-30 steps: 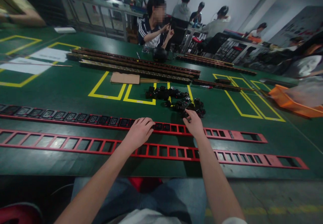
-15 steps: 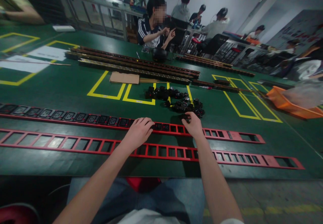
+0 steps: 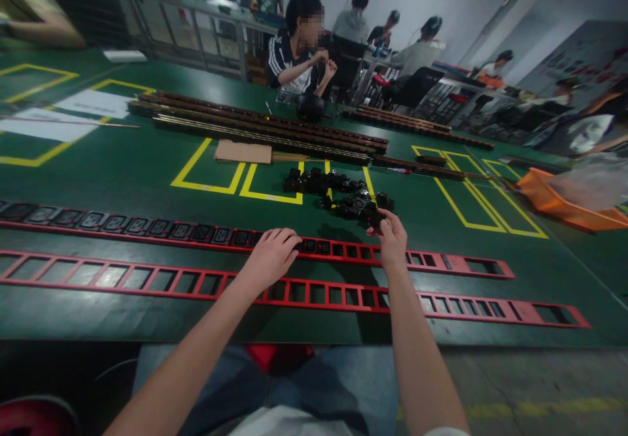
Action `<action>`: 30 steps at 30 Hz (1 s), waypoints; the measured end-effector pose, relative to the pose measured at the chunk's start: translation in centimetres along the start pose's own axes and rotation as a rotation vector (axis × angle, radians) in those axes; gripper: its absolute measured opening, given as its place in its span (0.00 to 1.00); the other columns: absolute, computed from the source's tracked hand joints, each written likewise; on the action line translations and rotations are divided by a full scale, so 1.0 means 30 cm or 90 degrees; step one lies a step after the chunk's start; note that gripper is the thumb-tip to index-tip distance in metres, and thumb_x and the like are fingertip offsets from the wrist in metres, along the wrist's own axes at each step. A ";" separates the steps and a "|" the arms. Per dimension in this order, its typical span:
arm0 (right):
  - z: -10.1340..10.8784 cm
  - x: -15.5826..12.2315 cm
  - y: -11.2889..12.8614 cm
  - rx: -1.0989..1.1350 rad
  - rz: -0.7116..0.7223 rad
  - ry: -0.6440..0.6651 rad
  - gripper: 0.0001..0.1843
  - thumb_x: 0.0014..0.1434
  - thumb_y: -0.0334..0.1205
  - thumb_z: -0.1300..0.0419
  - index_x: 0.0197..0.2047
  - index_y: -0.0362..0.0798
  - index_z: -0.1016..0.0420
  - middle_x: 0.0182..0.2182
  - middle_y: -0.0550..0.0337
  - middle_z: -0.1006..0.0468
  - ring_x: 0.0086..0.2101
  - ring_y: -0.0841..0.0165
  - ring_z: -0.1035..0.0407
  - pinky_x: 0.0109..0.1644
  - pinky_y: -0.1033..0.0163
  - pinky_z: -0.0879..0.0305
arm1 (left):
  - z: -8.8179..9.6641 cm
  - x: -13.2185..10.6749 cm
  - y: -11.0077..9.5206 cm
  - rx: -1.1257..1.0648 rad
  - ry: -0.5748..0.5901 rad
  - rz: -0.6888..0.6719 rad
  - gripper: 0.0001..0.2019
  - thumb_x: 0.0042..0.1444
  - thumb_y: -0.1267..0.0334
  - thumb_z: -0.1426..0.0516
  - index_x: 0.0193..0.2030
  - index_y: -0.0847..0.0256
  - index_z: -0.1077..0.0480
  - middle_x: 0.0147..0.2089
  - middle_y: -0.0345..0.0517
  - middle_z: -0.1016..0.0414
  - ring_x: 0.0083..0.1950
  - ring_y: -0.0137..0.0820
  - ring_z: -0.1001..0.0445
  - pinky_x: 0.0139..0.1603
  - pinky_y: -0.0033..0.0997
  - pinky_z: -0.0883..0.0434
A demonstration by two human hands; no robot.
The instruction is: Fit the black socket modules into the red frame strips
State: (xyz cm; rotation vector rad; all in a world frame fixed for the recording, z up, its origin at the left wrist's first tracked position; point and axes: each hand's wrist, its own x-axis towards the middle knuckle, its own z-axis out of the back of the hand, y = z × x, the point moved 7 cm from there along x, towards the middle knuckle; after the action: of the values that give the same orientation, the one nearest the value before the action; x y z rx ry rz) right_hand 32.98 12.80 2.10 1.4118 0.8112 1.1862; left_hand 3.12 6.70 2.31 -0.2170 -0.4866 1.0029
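My left hand [image 3: 275, 253] lies over the far red slotted strip [image 3: 343, 250], fingers loosely bent and resting on its black socket inserts. Its fingertips touch the strip beside the last filled slots; the thumb is mostly hidden. A small black socket [image 3: 375, 218] is pinched between the thumb and fingers of my right hand [image 3: 393, 238], raised above the strip. Just beyond it lies a loose pile of black sockets [image 3: 318, 182]. Black sockets [image 3: 137, 225] fill the strip's left part, while slots to the right are vacant. Nearer me is a second red strip [image 3: 338, 297] with vacant slots.
Long dark rails [image 3: 265, 128] lie across the back of the green table [image 3: 147, 318], with a cardboard piece [image 3: 244, 152] before them. An orange bin [image 3: 564, 203] holding clear plastic stands at right. A person [image 3: 297, 56] sits opposite; others sit farther back.
My right hand has turned and drawn slightly right from the pile, now with a black socket showing in its fingers. The left hand stays in place.
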 end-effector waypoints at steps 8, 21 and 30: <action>-0.021 0.008 -0.024 0.080 -0.032 0.058 0.20 0.60 0.51 0.42 0.53 0.55 0.35 0.32 0.62 0.26 0.25 0.69 0.30 0.31 0.59 0.29 | 0.000 -0.001 0.000 0.005 0.004 -0.002 0.12 0.66 0.65 0.48 0.54 0.58 0.31 0.54 0.48 0.28 0.57 0.39 0.32 0.60 0.47 0.33; -0.071 -0.016 -0.039 -0.088 -0.024 0.153 0.32 0.56 0.53 0.40 0.61 0.54 0.41 0.35 0.61 0.26 0.28 0.69 0.29 0.36 0.57 0.26 | -0.001 0.001 -0.001 -0.003 0.003 -0.001 0.11 0.65 0.65 0.48 0.53 0.57 0.31 0.54 0.48 0.28 0.57 0.39 0.32 0.60 0.46 0.34; -0.092 -0.030 -0.044 -0.166 0.021 0.177 0.29 0.50 0.44 0.35 0.55 0.52 0.36 0.41 0.58 0.26 0.40 0.64 0.27 0.44 0.57 0.28 | -0.002 0.000 0.000 0.003 0.007 -0.003 0.11 0.66 0.65 0.48 0.53 0.57 0.31 0.54 0.48 0.28 0.57 0.40 0.31 0.60 0.47 0.34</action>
State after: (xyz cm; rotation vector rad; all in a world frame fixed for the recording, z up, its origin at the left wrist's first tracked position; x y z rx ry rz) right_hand 30.29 13.04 0.43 1.0651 0.7911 1.4787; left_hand 3.14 6.71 2.26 -0.2164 -0.4748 0.9977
